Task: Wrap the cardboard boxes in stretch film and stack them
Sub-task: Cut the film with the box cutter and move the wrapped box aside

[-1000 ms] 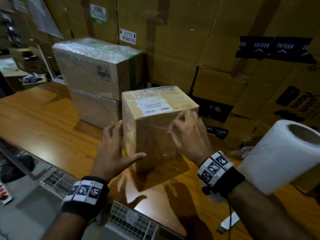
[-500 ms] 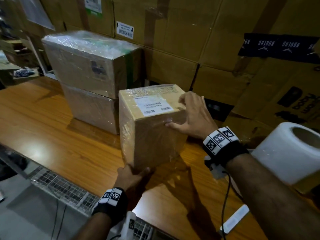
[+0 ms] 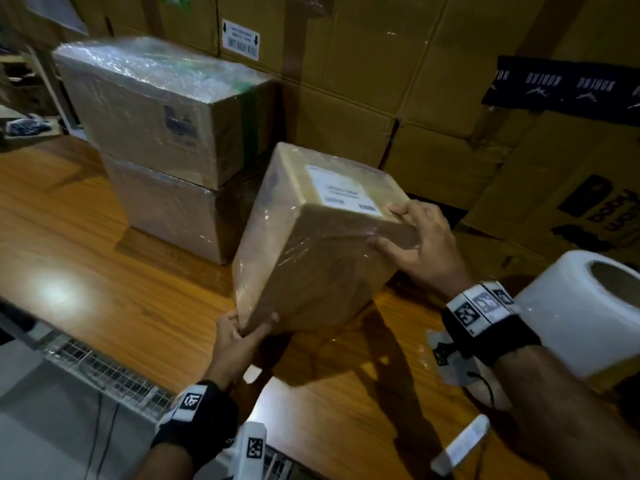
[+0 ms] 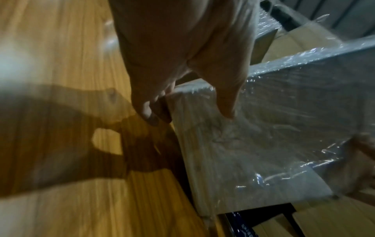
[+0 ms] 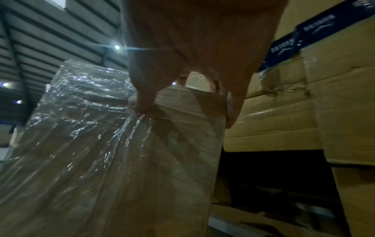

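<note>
A film-wrapped cardboard box sits at the centre of the head view, tilted, its labelled face turned up and toward the upper right, and it looks raised off the wooden tabletop, though its lowest edge is hidden in shadow. The left hand grips the box's lower near corner from below, thumb on one face and curled fingers on the other; the left wrist view shows the fingertips hooked round that corner. The right hand clasps the upper right edge, fingers curled over the label side and thumb pressed on the near face, where the right wrist view shows the film puckered under the thumb. In the upper left of the frame two wrapped boxes stand stacked, just beside the held one. A roll of stretch film lies at the right edge. Large cartons fill the background.
</note>
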The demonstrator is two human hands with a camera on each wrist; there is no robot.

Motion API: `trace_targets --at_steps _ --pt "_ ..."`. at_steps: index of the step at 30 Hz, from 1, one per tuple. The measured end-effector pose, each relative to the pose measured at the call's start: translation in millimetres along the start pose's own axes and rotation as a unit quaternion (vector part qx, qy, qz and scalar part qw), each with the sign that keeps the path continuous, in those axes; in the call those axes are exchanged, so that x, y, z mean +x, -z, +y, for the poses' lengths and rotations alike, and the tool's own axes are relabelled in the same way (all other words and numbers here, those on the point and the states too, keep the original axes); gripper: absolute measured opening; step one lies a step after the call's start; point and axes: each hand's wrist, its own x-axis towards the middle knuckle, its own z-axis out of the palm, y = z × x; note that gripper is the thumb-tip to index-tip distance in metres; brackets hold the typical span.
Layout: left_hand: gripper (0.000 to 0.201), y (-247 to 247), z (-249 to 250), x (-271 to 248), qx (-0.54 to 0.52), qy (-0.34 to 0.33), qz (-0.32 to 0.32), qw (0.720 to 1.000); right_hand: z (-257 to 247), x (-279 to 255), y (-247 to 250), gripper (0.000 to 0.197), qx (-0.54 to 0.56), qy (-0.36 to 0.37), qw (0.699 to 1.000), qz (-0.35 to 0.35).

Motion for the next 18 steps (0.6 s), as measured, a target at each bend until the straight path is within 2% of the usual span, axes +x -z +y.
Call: trace_targets --at_steps 1,4,6,8,10,12,15,18 --pt "0.108 2 7 -5 -0.001 -0.048 0.018 0.999 6 -6 4 0.061 0.019 -0.022 1.0 0.008" --pt "0.084 5 37 -11 0.009 -0.186 0.06 0.981 25 -38 7 0.052 0.099 -0.108 0.989 0.009" --pt "0.088 7 63 -11 0.042 -0.272 0.07 0.959 36 -64 0 0.052 0.166 -0.172 0.971 0.016" --pt "0.088 6 86 -10 0.092 -0.326 0.067 0.939 42 -90 -11 0.047 0.228 -0.242 0.943 0.023" --pt "0.082 0 102 -10 0.152 -0.352 0.058 0.922 46 -115 -22 0.041 0.265 -0.308 0.914 0.0" --pt "0.078 -8 113 -12 0.185 -0.368 0.045 0.91 51 -134 -32 0.036 0.286 -0.341 0.895 -0.023" --pt "0.078 -12 122 -9 0.206 -0.365 0.013 0.908 55 -148 -39 0.032 0.307 -0.359 0.881 -0.008" --pt "0.091 -9 130 -9 0.254 -0.361 -0.01 0.897 52 -154 -39 0.026 0.323 -0.348 0.88 0.001"
